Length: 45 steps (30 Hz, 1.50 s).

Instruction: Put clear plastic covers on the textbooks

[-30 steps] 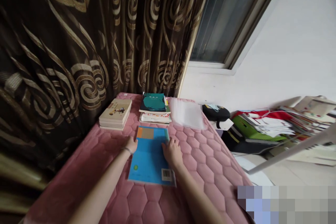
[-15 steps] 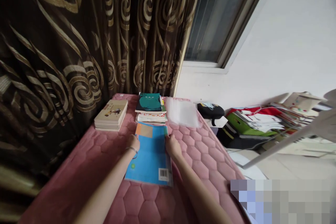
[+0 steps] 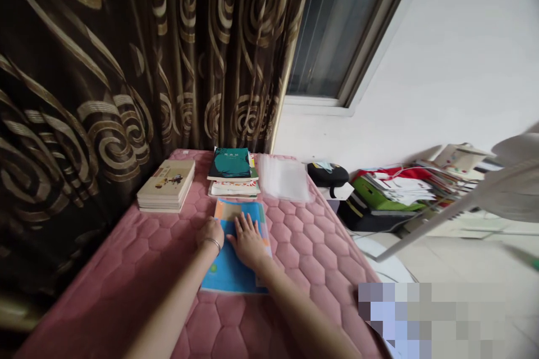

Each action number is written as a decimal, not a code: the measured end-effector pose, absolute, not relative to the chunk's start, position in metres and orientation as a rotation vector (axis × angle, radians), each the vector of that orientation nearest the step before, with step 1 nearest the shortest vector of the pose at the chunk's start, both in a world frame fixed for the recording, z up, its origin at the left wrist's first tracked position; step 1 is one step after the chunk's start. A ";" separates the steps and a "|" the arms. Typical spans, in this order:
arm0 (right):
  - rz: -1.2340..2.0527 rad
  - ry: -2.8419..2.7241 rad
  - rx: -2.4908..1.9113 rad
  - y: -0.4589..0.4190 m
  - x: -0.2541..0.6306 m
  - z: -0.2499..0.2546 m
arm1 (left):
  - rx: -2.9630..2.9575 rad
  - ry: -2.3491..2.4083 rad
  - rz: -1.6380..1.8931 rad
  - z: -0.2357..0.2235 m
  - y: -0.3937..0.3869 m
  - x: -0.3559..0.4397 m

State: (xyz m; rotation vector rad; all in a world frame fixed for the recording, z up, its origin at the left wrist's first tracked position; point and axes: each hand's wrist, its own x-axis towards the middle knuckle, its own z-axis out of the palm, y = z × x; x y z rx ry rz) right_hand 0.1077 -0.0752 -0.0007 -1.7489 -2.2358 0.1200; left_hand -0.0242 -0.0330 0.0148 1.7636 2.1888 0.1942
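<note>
A blue book [image 3: 229, 277] in a clear plastic cover lies flat on the pink quilted bed surface [image 3: 236, 325], with an orange and tan patch at its far end. My right hand [image 3: 248, 241] presses palm down on its upper middle, fingers spread. At the book's left edge, my left hand [image 3: 210, 234] is closed with curled fingers, a bracelet on its wrist; the fingertips are partly hidden. Just beyond the book is a pile of books topped by a teal one [image 3: 230, 163]. Clear plastic book covers [image 3: 286, 178] lie right of that pile.
A stack of beige books [image 3: 167, 185] sits at the left. Patterned curtains [image 3: 185, 56] hang behind. Past the bed's right edge are a black case [image 3: 327, 174], a green container of papers [image 3: 379, 193] and a white fan [image 3: 516, 179].
My right hand has left the book's right edge and now lies flat on it. My left hand stays at the left edge. The view has shifted slightly.
</note>
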 end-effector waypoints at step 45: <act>0.198 -2.301 -1.714 -0.080 0.174 -0.025 | 2.052 2.169 0.210 0.012 -0.050 -0.041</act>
